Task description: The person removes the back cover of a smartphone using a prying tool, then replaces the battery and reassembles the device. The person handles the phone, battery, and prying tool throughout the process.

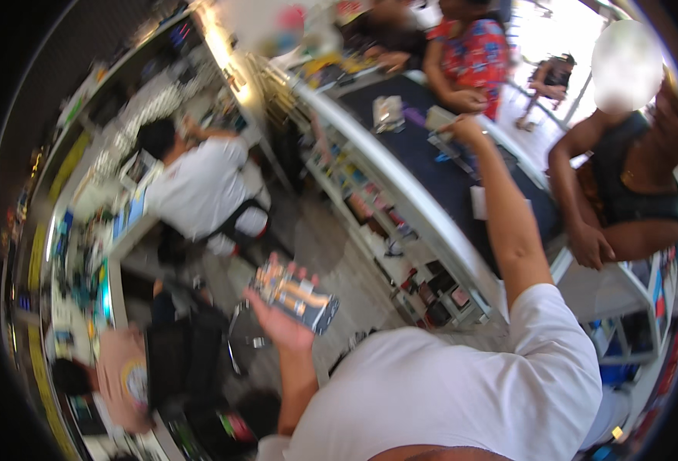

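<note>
My left hand (287,321) is raised palm up in front of me, its fingers closed about a smartphone (297,297). Orange, pale and dark patches cover the upturned face of the phone; blur hides whether they are a picture or bare parts. My right hand (468,129) reaches far out over the dark counter top (400,150), its fingers closed at a small pale box-like thing (439,118). Beside that hand, a blurred grey and blue thing (454,152) lies on the counter. A clear-wrapped packet (389,114) and a purple item (415,116) lie farther left.
Shelves (377,203) of small goods fill the counter's inner side. A person in dark clothes (623,177) leans at its right end; another in a red patterned shirt (473,54) stands across. Seated people (208,180) work at left benches. A black chair back (185,357) stands lower left.
</note>
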Available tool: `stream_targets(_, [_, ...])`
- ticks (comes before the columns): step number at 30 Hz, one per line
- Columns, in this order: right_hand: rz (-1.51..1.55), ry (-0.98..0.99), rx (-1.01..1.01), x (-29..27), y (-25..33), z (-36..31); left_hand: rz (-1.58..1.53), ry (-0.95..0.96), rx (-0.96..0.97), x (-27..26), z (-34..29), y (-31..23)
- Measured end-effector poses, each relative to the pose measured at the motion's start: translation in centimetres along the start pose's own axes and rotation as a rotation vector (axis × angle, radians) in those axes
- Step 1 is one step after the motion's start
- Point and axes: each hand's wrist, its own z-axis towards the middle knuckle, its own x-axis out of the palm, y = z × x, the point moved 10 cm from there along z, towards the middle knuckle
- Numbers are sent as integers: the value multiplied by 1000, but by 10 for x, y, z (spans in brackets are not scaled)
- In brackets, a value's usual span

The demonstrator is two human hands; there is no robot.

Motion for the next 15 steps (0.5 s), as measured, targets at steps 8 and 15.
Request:
stream_targets(8, [1182,107,-151,-58,64,-96,-75,73,-48,38,3,-10])
stream_targets(15, [1293,521,-370,-26,169,-238,-97,202,-109,54,11,0])
